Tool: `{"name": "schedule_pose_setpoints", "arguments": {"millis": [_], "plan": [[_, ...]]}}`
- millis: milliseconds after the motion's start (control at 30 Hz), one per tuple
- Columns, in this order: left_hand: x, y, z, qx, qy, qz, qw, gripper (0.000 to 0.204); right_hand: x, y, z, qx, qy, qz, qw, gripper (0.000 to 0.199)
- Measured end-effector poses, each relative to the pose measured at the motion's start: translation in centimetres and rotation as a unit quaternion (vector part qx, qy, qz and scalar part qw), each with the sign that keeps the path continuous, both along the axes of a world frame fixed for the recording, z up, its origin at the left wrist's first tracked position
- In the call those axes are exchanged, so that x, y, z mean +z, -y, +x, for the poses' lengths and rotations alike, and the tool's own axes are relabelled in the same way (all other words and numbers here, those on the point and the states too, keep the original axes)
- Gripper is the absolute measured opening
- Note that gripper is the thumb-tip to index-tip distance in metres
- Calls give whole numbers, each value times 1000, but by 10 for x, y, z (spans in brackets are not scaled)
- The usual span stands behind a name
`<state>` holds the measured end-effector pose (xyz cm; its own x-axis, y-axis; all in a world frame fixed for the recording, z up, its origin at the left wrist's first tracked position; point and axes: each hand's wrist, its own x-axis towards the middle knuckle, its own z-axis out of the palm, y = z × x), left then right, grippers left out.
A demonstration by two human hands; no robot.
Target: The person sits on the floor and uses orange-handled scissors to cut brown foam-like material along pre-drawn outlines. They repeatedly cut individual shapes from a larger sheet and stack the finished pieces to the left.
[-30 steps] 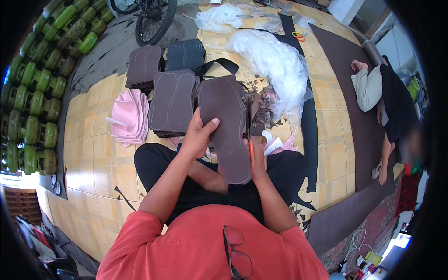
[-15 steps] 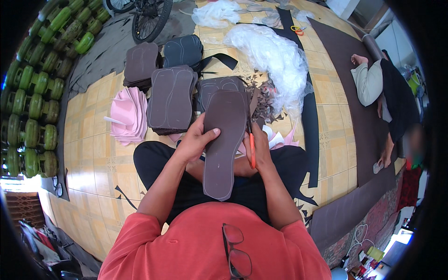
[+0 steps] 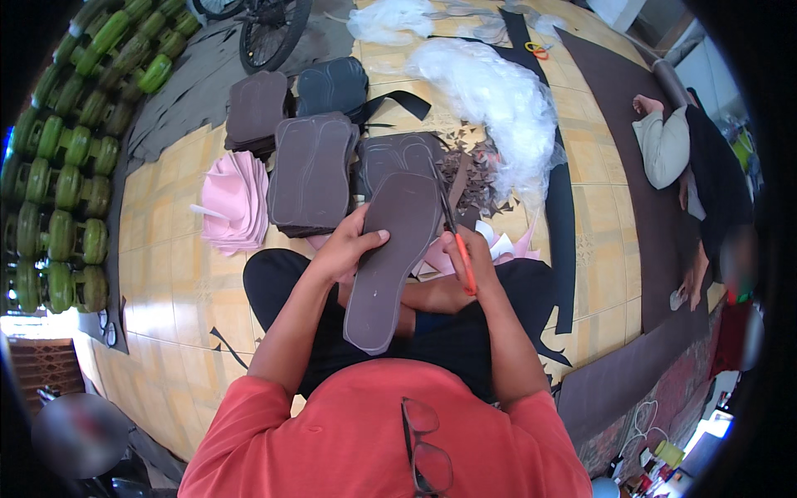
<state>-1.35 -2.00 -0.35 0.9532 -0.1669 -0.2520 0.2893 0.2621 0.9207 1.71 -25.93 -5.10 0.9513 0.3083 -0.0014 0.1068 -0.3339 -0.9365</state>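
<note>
A dark brown shoe-sole cutout (image 3: 390, 261) is held above the person's lap, between the two hands and slanting down toward the red shirt (image 3: 349, 415). The left hand (image 3: 339, 251) grips its left edge, thumb flat on top, the other fingers mostly hidden underneath. The right hand (image 3: 473, 251) is closed around the orange handles of a pair of scissors (image 3: 466, 270), whose dark blades run alongside the sole's right edge; whether they touch it is hard to make out. The sole partly covers a stack of dark sheets (image 3: 397, 153) behind it. A taller stack (image 3: 311, 166) stands to the left, traced with pale curved outlines, near fanned pink sheets (image 3: 235, 203). Triangular scraps (image 3: 475, 178) lie beside crumpled clear plastic (image 3: 490, 100) on the tiled floor (image 3: 178, 286). The picture's edge cuts off a bicycle (image 3: 274, 37); at far right, another person (image 3: 721, 178) sits, head blurred. A round blur hides something at lower left.
</note>
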Motion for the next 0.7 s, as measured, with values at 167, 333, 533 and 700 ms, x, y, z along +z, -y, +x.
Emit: {"name": "schedule_pose_setpoints", "arguments": {"millis": [167,333,533,700], "plan": [[-9,-29,12,26,-27,7,999,50,-35,10,4,-45,-135,86,986,49],[3,-96,55,84,28,81,993,57,-55,9,-1,-117,-201,158,960,54],[-48,-165,78,193,59,627,753,76,-63,2,9,-121,-203,109,966,54],[-65,-143,65,123,51,732,668,58,-59,-4,12,-151,-236,116,953,53]]}}
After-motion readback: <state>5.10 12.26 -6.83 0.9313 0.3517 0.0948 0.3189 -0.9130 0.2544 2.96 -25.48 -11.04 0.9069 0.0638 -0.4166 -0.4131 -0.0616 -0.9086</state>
